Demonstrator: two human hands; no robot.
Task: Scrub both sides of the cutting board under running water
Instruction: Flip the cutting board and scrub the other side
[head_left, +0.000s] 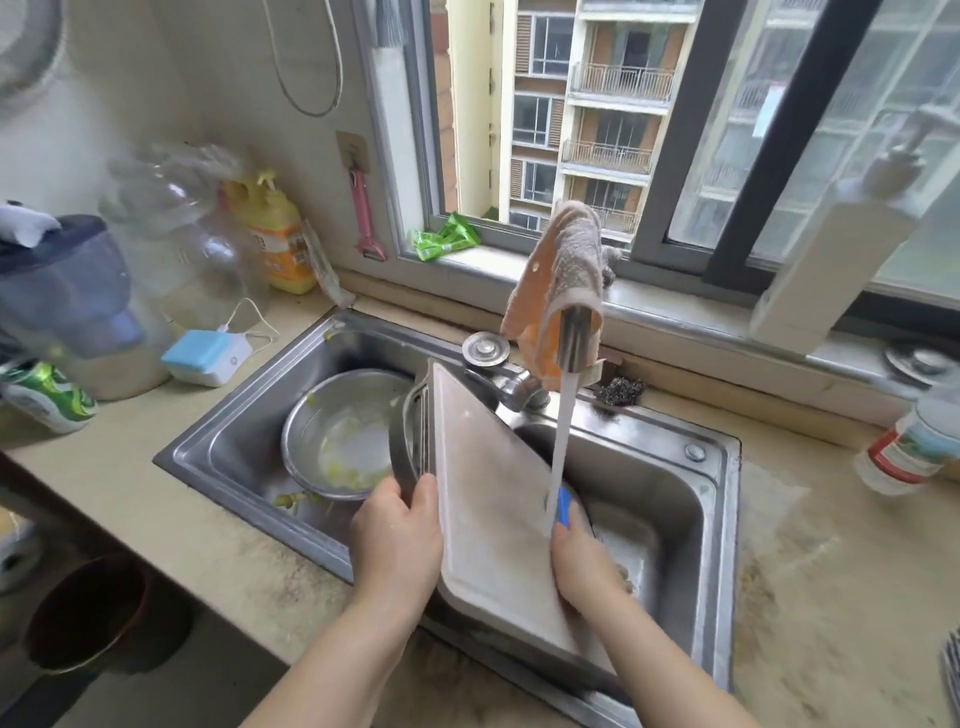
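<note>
The cutting board (498, 499) stood tilted over the double sink (717, 467), straddling the divider between the two basins, its broad pale face turned up toward the camera and to the right. Its long axis ran from the near edge of the sink away toward the tap (571, 338), the far corner rising highest beside the tap base and the near end lying lowest between the two wrists.

The left hand (400, 540) gripped the board's left long edge, thumb laid over the face and fingers curled behind. The right hand (582, 566) lay at the board's right edge, fingers closed round a blue scrubber (564, 508) pressed against the face just where the water stream (563, 436) struck it.

A peach cloth (561, 270) hung draped over the tap's spout. In the left basin a steel bowl (337, 431) with yellow scraps sat just beside the board, and a dark rounded pan rim (402, 447) leaned behind the board's left edge. On the tabletop (182, 519) to the left stood a yellow detergent bottle (275, 234) near the wall.
</note>
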